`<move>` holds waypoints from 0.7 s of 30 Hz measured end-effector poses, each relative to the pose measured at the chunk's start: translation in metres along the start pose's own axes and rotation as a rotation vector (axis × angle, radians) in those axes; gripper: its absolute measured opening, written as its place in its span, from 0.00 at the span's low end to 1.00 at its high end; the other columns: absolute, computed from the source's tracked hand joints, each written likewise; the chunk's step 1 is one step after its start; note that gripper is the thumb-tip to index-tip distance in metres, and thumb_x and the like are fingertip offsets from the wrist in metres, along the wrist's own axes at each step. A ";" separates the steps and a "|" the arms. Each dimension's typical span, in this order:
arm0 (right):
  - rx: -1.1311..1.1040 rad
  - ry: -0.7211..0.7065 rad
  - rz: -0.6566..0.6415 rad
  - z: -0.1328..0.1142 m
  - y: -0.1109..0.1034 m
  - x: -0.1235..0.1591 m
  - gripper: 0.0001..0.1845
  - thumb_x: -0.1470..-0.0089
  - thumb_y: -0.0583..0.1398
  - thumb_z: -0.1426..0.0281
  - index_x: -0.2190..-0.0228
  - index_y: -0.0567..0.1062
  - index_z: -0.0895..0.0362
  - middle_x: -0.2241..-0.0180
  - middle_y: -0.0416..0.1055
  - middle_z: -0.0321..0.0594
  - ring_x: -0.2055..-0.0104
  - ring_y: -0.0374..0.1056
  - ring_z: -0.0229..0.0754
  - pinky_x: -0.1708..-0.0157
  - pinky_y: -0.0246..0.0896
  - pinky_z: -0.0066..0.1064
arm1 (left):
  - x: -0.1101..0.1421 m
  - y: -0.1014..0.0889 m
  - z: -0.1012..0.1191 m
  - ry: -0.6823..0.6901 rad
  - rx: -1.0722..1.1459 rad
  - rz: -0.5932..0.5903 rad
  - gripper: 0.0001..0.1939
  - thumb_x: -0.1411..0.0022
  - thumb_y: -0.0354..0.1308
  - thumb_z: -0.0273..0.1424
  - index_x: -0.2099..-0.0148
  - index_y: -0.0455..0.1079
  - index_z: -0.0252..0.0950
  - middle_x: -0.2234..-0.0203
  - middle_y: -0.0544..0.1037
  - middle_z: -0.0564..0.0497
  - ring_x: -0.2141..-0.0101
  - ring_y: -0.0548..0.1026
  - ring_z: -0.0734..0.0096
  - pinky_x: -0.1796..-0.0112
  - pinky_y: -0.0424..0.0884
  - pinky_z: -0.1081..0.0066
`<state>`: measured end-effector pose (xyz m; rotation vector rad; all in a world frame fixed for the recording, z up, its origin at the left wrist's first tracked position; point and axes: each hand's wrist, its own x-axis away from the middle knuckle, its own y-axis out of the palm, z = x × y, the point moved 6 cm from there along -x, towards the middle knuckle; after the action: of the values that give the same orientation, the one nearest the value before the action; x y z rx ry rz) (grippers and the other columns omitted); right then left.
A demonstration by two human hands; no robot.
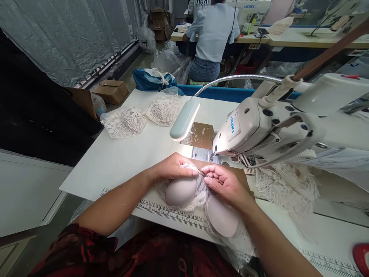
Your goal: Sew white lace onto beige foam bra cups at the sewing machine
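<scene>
Red-and-black patterned clothing (161, 250) fills the space nearest the camera, just below the front edge of the bench (115, 161). Over that edge lies a lace-trimmed bra (180, 192), one smooth moulded cup under the left hand and the other below the right, with its pale lace trailing toward the lower right. Having it this near the body probably lets the bench bear part of its weight while both hands work at its upper edge.

Left hand (174, 168): its grip is closed on the lace, thumb along the top, likely to hold a small portion steady. Right hand (225, 182): its grip is together on a slim metal tool (203, 174), whose tip points toward the left fingers; whether it is tweezers or snips cannot be told. The hands almost meet, which seems to suit close, fine control.

Just beyond stands the JUKI sewing machine (245, 121), its needle area near the fingers. The lamp (184, 119), on a bent metal neck, hangs low, seemingly so that its light falls on that area. A second lace bra (125, 121) lies spread farther off to the left, apart from the hands, while loose lace (288, 184) is heaped on the right, beside the machine.
</scene>
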<state>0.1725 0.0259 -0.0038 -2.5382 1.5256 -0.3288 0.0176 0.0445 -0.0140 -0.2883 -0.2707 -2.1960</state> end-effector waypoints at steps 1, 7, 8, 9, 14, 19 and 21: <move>-0.009 0.010 -0.002 0.000 0.001 0.000 0.15 0.45 0.59 0.58 0.60 0.72 0.55 0.71 0.69 0.37 0.69 0.65 0.39 0.68 0.63 0.32 | 0.000 0.001 -0.001 -0.005 0.013 -0.002 0.14 0.47 0.65 0.37 0.63 0.77 0.30 0.72 0.77 0.47 0.70 0.72 0.71 0.68 0.66 0.72; 0.020 0.006 0.035 -0.001 0.006 0.002 0.12 0.44 0.59 0.60 0.61 0.73 0.54 0.64 0.73 0.40 0.62 0.69 0.42 0.61 0.65 0.35 | -0.003 0.006 -0.001 0.004 0.015 -0.041 0.16 0.48 0.66 0.38 0.72 0.73 0.28 0.80 0.69 0.52 0.76 0.66 0.76 0.75 0.60 0.74; 0.023 0.001 0.046 -0.002 0.006 0.002 0.12 0.44 0.59 0.60 0.62 0.73 0.54 0.64 0.73 0.39 0.62 0.69 0.42 0.61 0.65 0.34 | -0.003 0.007 -0.001 0.007 0.003 -0.043 0.16 0.48 0.66 0.39 0.73 0.72 0.28 0.81 0.67 0.54 0.77 0.64 0.78 0.76 0.58 0.75; 0.023 -0.002 0.052 -0.002 0.006 0.002 0.12 0.44 0.59 0.60 0.62 0.74 0.54 0.64 0.73 0.39 0.62 0.69 0.42 0.62 0.65 0.34 | -0.003 0.007 0.000 0.007 -0.009 -0.045 0.17 0.48 0.66 0.39 0.74 0.71 0.28 0.82 0.66 0.54 0.78 0.62 0.79 0.77 0.56 0.75; -0.003 0.009 0.051 0.000 0.004 -0.001 0.11 0.44 0.59 0.60 0.66 0.74 0.54 0.67 0.73 0.38 0.64 0.69 0.42 0.64 0.65 0.33 | -0.001 0.008 0.003 -0.009 -0.027 -0.055 0.17 0.48 0.65 0.40 0.73 0.73 0.28 0.81 0.66 0.54 0.78 0.62 0.78 0.77 0.56 0.76; -0.072 0.026 0.009 0.005 0.003 -0.001 0.12 0.47 0.61 0.60 0.64 0.73 0.55 0.66 0.73 0.39 0.64 0.69 0.41 0.64 0.66 0.33 | -0.002 0.007 0.001 -0.019 -0.020 -0.047 0.17 0.49 0.66 0.40 0.71 0.73 0.28 0.80 0.68 0.53 0.77 0.64 0.77 0.76 0.58 0.76; -0.072 0.021 -0.020 0.004 0.005 -0.002 0.12 0.47 0.61 0.60 0.64 0.73 0.55 0.65 0.73 0.40 0.63 0.69 0.41 0.64 0.66 0.33 | -0.002 0.007 0.000 -0.013 -0.010 -0.049 0.17 0.50 0.66 0.40 0.72 0.73 0.28 0.80 0.68 0.54 0.77 0.63 0.78 0.76 0.57 0.76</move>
<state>0.1685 0.0250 -0.0088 -2.6141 1.5477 -0.3100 0.0248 0.0417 -0.0142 -0.3045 -0.2763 -2.2446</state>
